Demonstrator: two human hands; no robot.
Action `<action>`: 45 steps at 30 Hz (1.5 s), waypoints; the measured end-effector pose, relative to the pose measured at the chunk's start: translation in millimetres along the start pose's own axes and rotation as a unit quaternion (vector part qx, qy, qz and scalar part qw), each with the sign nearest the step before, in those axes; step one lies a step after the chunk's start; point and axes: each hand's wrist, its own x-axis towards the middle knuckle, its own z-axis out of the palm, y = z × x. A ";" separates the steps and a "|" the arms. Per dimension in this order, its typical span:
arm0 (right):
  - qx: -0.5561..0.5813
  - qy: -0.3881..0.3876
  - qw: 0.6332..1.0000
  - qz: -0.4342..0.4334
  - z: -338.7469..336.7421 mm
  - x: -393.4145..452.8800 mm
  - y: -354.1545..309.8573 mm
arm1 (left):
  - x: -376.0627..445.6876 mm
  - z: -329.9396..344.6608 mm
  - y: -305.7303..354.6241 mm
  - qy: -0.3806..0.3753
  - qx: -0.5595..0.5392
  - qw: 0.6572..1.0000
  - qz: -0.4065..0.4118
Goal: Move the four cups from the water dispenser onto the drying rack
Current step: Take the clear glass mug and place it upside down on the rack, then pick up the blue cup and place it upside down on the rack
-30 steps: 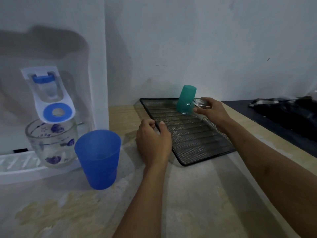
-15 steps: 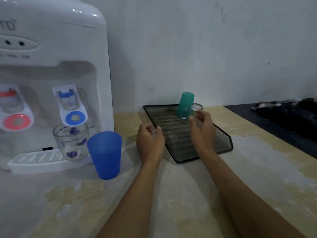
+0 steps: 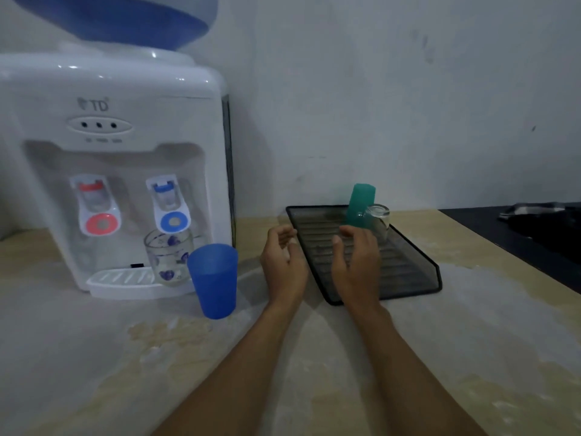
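Note:
A black mesh drying rack (image 3: 408,272) lies right of the white water dispenser (image 3: 119,158). A teal cup (image 3: 360,204) stands upside down at the rack's far end, and a clear glass (image 3: 379,223) stands upside down beside it. A clear mug with purple flowers (image 3: 168,258) sits on the dispenser's drip tray under the blue tap. On the counter just in front of it stands a blue plastic cup (image 3: 213,280), upright. My left hand (image 3: 283,262) hovers open at the rack's left edge. My right hand (image 3: 356,262) is open above the rack, holding nothing.
The beige counter (image 3: 314,357) is stained and extends toward me. A dark surface (image 3: 515,240) with a dark cloth on it lies at the far right. A blue water bottle (image 3: 125,17) tops the dispenser. The wall is close behind the rack.
My right hand set the clear glass down upside down beside the teal cup, let go and drew back. My left hand released the rack's edge and opened. The view pulled back.

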 end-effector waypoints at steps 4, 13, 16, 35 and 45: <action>0.019 -0.030 0.999 -0.034 7.5 -2.7 -4.9 | -11.7 -4.6 11.3 -0.002 0.054 0.984 0.170; 0.046 -0.034 0.995 -0.083 9.9 -3.3 -12.0 | -40.9 -82.9 51.0 -0.045 0.141 0.893 0.425; 0.058 -0.029 0.990 -0.122 11.9 -6.5 -21.8 | -35.6 -122.8 55.0 0.036 0.193 0.877 0.439; 0.089 -0.061 0.981 -0.161 20.7 -20.5 -54.3 | 8.3 -213.2 13.8 0.132 0.225 0.965 0.006; 0.165 -0.178 0.962 -0.125 30.7 -45.1 -94.8 | 22.5 -207.9 1.0 0.066 0.223 0.972 -0.015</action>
